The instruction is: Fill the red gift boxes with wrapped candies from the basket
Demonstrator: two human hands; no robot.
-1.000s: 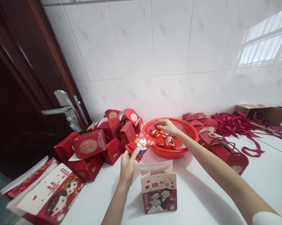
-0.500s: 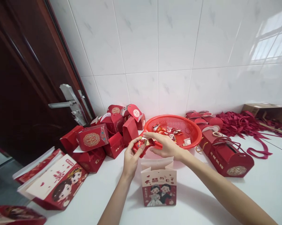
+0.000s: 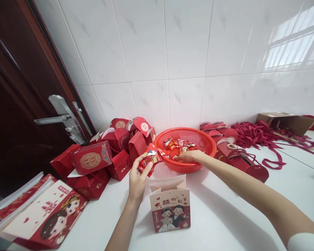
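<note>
My left hand [image 3: 138, 176] is closed around several wrapped candies [image 3: 151, 158] in red shiny wrappers, held just left of the basket. Inside the red plastic basket [image 3: 211, 148], my right hand [image 3: 188, 156] reaches down among loose wrapped candies [image 3: 181, 143]. Its fingertips are lost among the wrappers, so whether they grip one does not show. Below both hands, a small red and cream paper gift bag [image 3: 170, 209] with a cartoon couple stands upright on the white table, its top open.
Red gift boxes [image 3: 92, 158] are piled left of the basket, with cream and red bags [image 3: 45, 212] nearer. To the right lie more red boxes [image 3: 240, 162], a heap of dark red ribbons [image 3: 253, 134] and a cardboard box [image 3: 284, 122]. A tiled wall [image 3: 146, 52] stands behind.
My right hand has left the candies in my left hand and gone down into the basket. The left hand still holds its candies. The view has swung slightly right.
</note>
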